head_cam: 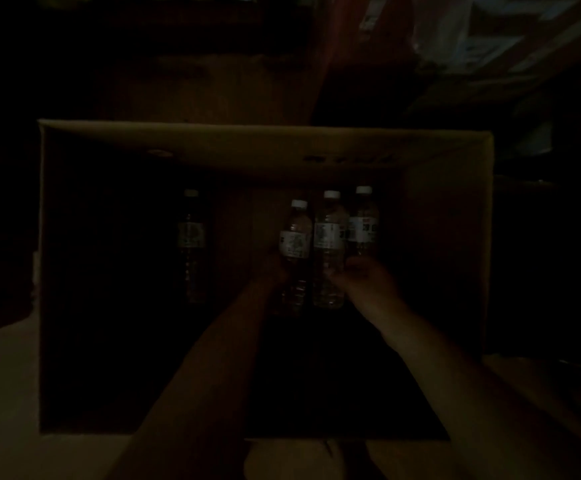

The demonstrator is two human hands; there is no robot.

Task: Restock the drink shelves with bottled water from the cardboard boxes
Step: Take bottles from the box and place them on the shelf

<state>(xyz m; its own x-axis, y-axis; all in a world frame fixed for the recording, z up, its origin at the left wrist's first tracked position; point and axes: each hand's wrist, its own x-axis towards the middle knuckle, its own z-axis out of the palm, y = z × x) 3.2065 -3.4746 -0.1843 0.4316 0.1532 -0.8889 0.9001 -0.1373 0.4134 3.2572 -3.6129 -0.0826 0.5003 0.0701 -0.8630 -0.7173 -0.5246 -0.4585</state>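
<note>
In box [265, 150], clear white-capped bottles [329, 251], dim

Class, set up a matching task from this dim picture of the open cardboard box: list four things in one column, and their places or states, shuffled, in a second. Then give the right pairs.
Column 1
1. lone bottle
2. left hand
3. right hand
4. cardboard box

Column 2
A. lies open, with both arms reaching in
B. grips the leftmost of the three grouped bottles
C. stands apart at the left, untouched
D. holds bottles on the right of the group

Pairs: 1-C, 2-B, 3-D, 4-A
</note>
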